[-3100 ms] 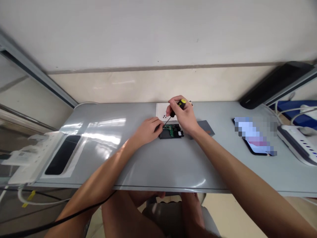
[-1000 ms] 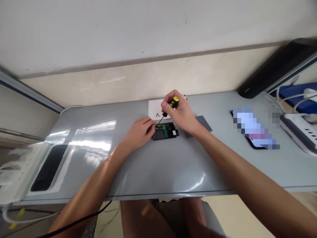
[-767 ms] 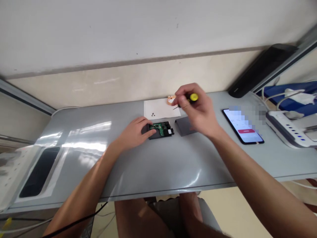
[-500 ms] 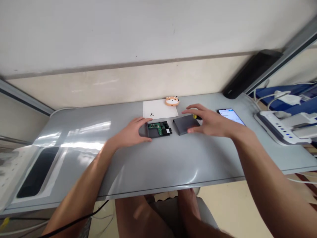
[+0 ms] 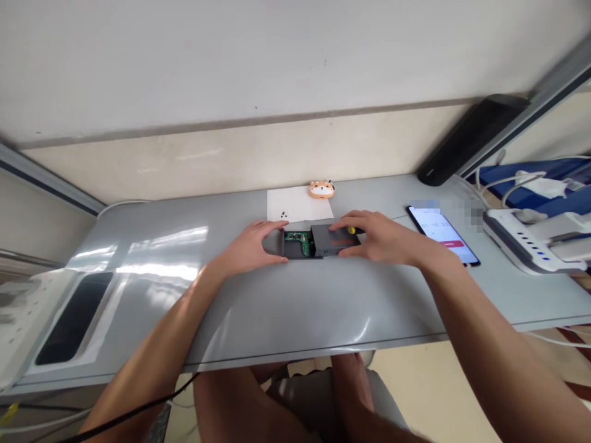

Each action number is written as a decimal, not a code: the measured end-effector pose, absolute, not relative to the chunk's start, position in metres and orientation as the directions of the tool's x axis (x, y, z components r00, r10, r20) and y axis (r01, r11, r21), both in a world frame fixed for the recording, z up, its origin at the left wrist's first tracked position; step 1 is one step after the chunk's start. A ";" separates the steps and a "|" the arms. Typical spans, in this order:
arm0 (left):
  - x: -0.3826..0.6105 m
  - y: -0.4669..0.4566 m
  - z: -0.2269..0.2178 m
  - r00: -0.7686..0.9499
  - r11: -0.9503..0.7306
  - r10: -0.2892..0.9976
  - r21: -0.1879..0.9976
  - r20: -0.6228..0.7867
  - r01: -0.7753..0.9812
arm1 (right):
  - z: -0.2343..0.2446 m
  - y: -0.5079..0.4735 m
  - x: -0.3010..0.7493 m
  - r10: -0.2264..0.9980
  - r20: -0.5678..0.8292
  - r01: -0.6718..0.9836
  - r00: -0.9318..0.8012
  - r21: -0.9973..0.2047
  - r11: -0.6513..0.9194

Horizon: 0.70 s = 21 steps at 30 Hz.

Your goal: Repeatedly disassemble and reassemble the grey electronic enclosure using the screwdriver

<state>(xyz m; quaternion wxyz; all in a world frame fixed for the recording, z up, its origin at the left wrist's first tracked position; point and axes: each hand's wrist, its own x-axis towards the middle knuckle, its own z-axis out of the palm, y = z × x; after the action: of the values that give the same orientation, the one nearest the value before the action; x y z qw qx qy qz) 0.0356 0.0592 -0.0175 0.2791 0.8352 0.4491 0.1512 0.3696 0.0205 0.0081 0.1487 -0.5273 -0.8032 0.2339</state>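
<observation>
My left hand (image 5: 247, 247) grips the left end of a dark tray (image 5: 295, 251) between thumb and fingers. A green circuit board (image 5: 302, 239) lies in that tray. My right hand (image 5: 385, 239) holds a dark grey casing cover (image 5: 325, 234) by its top and near edges. The cover sits over the right part of the tray, hiding the black parts there. A yellow-ended tool (image 5: 351, 230), mostly hidden, is tucked in my right hand too. Several tiny black screws (image 5: 284, 215) rest on a white paper (image 5: 293, 200) just behind the tray.
An orange animal-faced case (image 5: 322, 189) sits on the paper's right corner. To the right are a lit phone (image 5: 441, 234), a power strip (image 5: 517, 240) with plugs and a black cylinder (image 5: 471, 141). A dark-screened phone (image 5: 76, 317) lies on the grey table (image 5: 286, 307) at left.
My right hand has moved left with the cover, which now overlaps the tray's right part; before, a gap lay between them. More of the lit phone shows.
</observation>
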 end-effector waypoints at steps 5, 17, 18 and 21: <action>0.042 0.054 -0.024 0.517 -0.437 0.855 0.570 0.025 0.696 | -0.004 0.017 0.351 0.887 0.102 0.788 -0.450 -0.422 0.448; 0.055 0.049 -0.027 0.514 -0.442 0.858 0.536 0.016 0.720 | -0.016 0.020 0.324 0.851 0.233 0.660 -0.470 -0.547 0.515; 0.054 0.049 -0.027 0.537 -0.474 0.843 0.525 0.038 0.707 | -0.012 0.021 0.324 0.858 0.289 0.619 -0.424 -0.599 0.508; 0.054 0.048 -0.030 0.588 -0.559 0.801 0.498 0.117 0.663 | 0.007 0.029 0.325 0.865 0.494 0.476 -0.084 -0.743 0.471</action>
<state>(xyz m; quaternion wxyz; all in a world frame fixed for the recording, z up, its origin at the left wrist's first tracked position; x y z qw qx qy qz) 0.0536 0.0482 -0.0300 0.2055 0.8669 0.4221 0.1675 0.3248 0.0294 0.0069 0.4834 -0.4735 -0.7083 0.2011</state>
